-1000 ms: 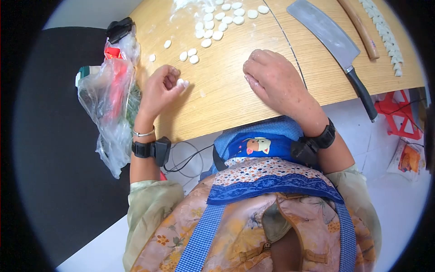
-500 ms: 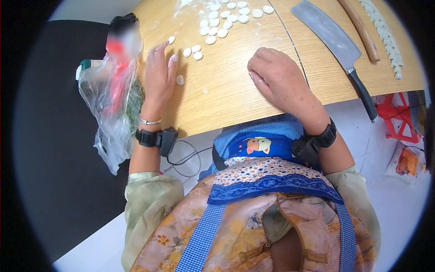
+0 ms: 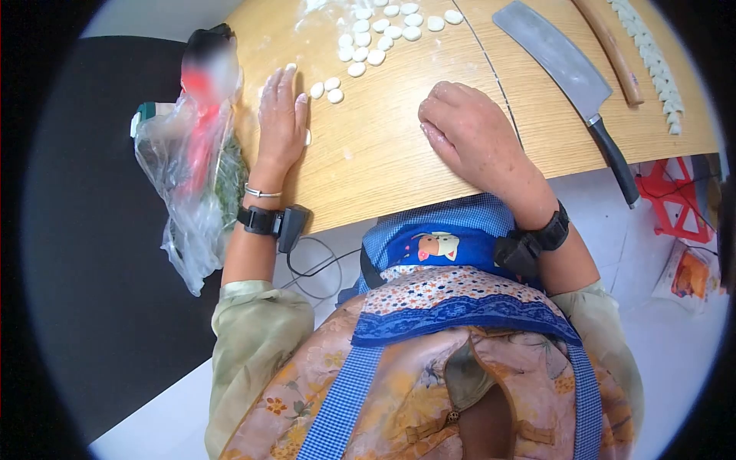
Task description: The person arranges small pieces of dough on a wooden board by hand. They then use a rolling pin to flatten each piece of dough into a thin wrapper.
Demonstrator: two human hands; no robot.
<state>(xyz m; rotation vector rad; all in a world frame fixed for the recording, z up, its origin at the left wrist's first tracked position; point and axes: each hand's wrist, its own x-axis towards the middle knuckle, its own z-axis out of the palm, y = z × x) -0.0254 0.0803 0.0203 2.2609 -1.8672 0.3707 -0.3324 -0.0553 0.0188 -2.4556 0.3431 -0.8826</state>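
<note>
My left hand (image 3: 282, 123) lies palm down on the wooden table (image 3: 368, 165), its floury fingers stretched out. A dough piece (image 3: 291, 67) shows at its fingertips, and another (image 3: 307, 137) peeks out beside its thumb side. Just right of it are a few small round dough pieces (image 3: 332, 83). My right hand (image 3: 468, 130) rests on the table with its fingers curled in; whether anything is inside is hidden. Several more white dough rounds (image 3: 376, 57) are scattered on the floured wood beyond both hands.
A cleaver (image 3: 556, 57) with a black handle lies at the right, beside a wooden rolling pin (image 3: 613, 54) and a row of dough pieces (image 3: 648, 61). Plastic bags with greens (image 3: 192, 184) lie at the left. A red stool (image 3: 671, 199) stands below right.
My left hand has shifted slightly right, its thumb closer to the fingers, and now covers part of the dough piece beside it. My right hand has stayed nearly still.
</note>
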